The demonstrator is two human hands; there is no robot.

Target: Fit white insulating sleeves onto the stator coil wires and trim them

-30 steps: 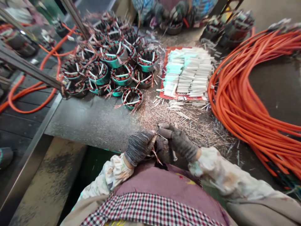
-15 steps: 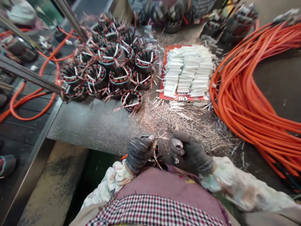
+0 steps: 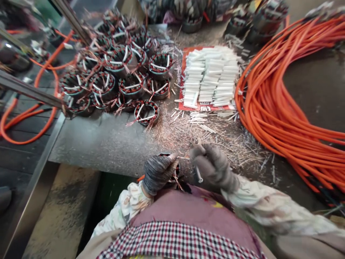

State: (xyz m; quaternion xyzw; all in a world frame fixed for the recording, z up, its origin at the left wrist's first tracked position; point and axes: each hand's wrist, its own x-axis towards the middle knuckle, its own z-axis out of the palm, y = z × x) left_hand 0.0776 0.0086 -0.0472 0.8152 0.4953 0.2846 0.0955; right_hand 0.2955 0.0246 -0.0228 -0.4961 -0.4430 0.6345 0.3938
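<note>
In a dark striped glove, my left hand (image 3: 159, 171) is closed on the near rim of a motor stator (image 3: 176, 169). Its thumb and fingers pinch thin wire ends sticking out to the right. Much of this stator is hidden by the glove, and loose wires hang from it against the purple apron. My right hand (image 3: 208, 163), gloved in grey and blurred, is closed around a metal hand tool (image 3: 198, 175). A forked tip shows above the fist and a shiny shaft end below; its exact kind is unclear. The two hands are a short gap apart.
Several wound stators (image 3: 118, 72) are piled at the left back. White sleeve tubes (image 3: 210, 75) lie stacked on a red sheet. Orange cables (image 3: 269, 108) are coiled on the right. Wire scraps (image 3: 183, 135) litter the bench (image 3: 88, 140). Across it, a co-worker's gloved hands (image 3: 188, 9) work over another stator.
My right hand has turned and curled its extended finger in around the tool, shifting slightly left. The left hand keeps its hold on the stator. The whole view has shifted a little.
</note>
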